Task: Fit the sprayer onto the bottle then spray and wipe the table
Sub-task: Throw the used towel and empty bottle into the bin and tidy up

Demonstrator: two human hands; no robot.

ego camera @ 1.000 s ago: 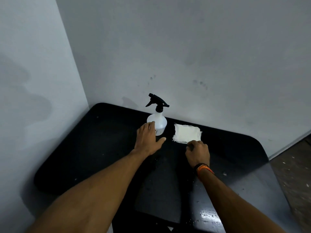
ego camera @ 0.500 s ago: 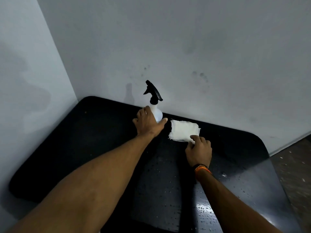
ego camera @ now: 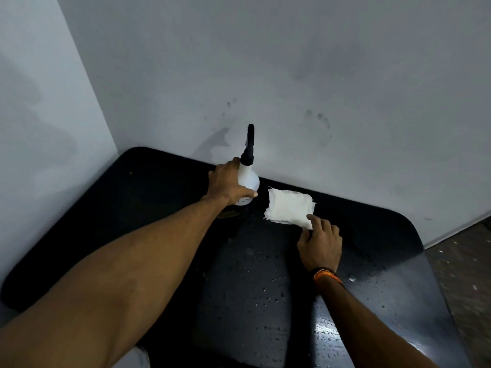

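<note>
A white spray bottle point(ego camera: 249, 179) with a black sprayer point(ego camera: 249, 146) fitted on top stands near the back of the black table point(ego camera: 138, 197), close to the wall. My left hand point(ego camera: 229, 185) is wrapped around the bottle's body. To its right a folded white cloth point(ego camera: 289, 205) lies flat on the table. My right hand point(ego camera: 320, 243) pinches the cloth's near right corner between thumb and fingers. An orange and black band circles that wrist.
Water droplets speckle the tabletop point(ego camera: 265, 288) in front of me. Grey walls point(ego camera: 318, 75) close the corner behind and left of the table. A strip of floor point(ego camera: 467, 261) shows past the table's right edge.
My left hand closed around the bottle, and the sprayer head now points away from me. My right hand opened from a fist and took the cloth's corner.
</note>
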